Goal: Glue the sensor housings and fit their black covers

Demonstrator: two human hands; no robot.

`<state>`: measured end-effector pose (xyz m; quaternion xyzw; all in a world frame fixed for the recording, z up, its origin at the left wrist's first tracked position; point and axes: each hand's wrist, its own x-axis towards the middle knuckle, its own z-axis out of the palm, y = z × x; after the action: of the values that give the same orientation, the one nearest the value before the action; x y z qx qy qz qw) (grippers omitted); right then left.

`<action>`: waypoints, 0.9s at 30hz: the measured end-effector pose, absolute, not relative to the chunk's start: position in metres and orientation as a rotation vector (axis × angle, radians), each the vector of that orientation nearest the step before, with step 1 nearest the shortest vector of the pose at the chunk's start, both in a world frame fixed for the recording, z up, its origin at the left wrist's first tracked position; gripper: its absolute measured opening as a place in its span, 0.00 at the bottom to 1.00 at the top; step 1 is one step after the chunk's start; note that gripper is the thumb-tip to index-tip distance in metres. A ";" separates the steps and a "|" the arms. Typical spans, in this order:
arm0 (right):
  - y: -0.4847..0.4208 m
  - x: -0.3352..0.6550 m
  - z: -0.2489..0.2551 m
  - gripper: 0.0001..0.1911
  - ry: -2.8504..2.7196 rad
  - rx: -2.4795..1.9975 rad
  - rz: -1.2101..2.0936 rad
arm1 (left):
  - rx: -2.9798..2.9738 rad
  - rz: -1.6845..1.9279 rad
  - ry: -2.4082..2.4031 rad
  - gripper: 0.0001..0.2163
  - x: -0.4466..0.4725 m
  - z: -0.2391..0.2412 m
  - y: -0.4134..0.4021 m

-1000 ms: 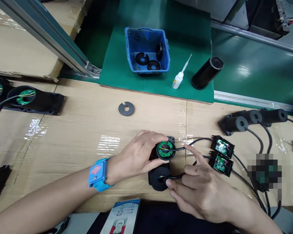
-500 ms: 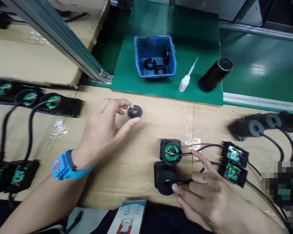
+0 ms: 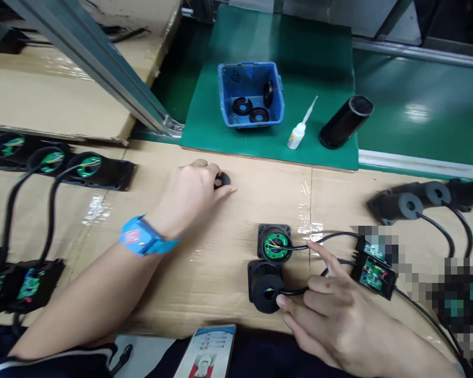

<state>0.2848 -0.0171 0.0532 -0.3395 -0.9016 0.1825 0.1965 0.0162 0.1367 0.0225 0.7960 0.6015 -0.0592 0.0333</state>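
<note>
My left hand, with a blue wrist strap, lies over a small black slotted ring on the cardboard bench top, its fingers closing on the ring. My right hand rests near the front edge and pinches a black cable; its index finger lies on a second cable. That pinched cable runs into a black round housing. Just behind stands an open housing with a green round circuit board.
A blue bin with black rings sits on a green mat, beside a glue bottle and a black cylinder. Wired black housings line the left; more housings and small boards lie right.
My left hand left the green-board housing, reached back-left to the black ring and has now closed over it. My right hand stays on the cables. The view shifted slightly.
</note>
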 end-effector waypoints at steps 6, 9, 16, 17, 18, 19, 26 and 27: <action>-0.014 0.289 0.053 0.08 -2.587 -0.925 0.515 | 2.593 0.110 1.285 0.20 -0.004 0.012 0.133; -0.014 0.289 0.052 0.09 -2.585 -0.930 0.515 | 2.589 0.167 1.300 0.19 0.001 0.018 0.126; -0.017 0.287 0.050 0.08 -2.568 -0.932 0.486 | 2.523 0.599 0.965 0.21 0.038 0.057 0.070; -0.016 0.287 0.050 0.08 -2.561 -0.932 0.487 | 2.515 0.608 0.899 0.20 0.042 0.059 0.062; -0.016 0.287 0.050 0.09 -2.556 -0.934 0.493 | 2.518 0.608 0.853 0.20 0.046 0.059 0.055; -0.016 0.287 0.049 0.09 -2.551 -0.937 0.497 | 2.529 0.604 0.823 0.20 0.049 0.058 0.051; -0.017 0.287 0.048 0.10 -2.530 -0.940 0.507 | 2.628 0.401 0.876 0.20 0.060 0.051 0.048; -0.017 0.287 0.048 0.10 -2.531 -0.938 0.514 | 2.642 0.382 0.886 0.20 0.061 0.051 0.048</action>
<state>0.2873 -0.0167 0.0479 -0.3349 -0.9033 0.1833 0.1957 0.0609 0.0479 0.0514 0.9266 0.3109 0.1341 0.1636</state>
